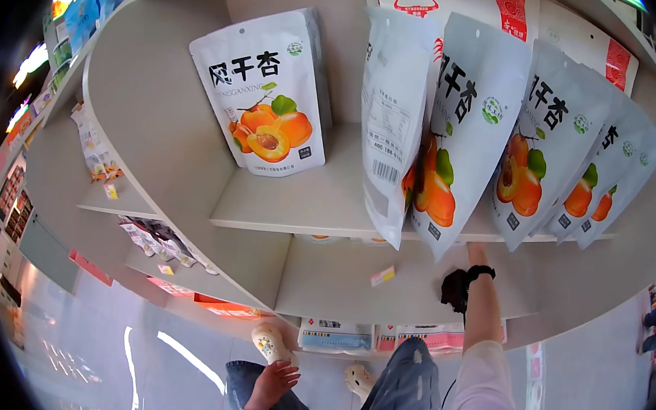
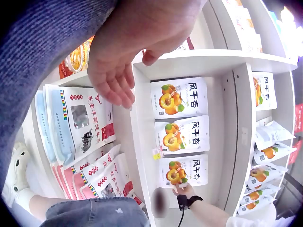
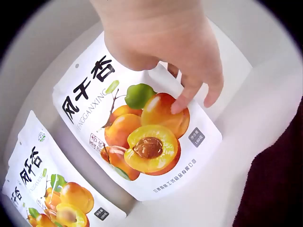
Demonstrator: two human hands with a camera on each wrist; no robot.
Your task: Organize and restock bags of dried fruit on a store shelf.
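My right hand (image 3: 170, 40) grips the side edge of a white dried apricot pouch (image 3: 147, 142), one fingertip on the printed fruit. The thumb is hidden. In the left wrist view this pouch (image 2: 177, 171) stands upright at the end of a row of three on a lower shelf, with the right hand (image 2: 183, 190) at its edge. From the head, the upper shelf covers most of that hand; only the wrist and forearm (image 1: 482, 306) show. My left hand (image 1: 275, 386) hangs beside the knee, fingers loose, holding nothing.
On the upper shelf (image 1: 290, 202) one apricot pouch (image 1: 264, 92) stands at left and several more (image 1: 472, 131) lean at right, some overhanging its front edge. Pouches of another kind (image 2: 87, 123) stand on the bottom level. A price tag (image 1: 382, 276) sits on the lower shelf.
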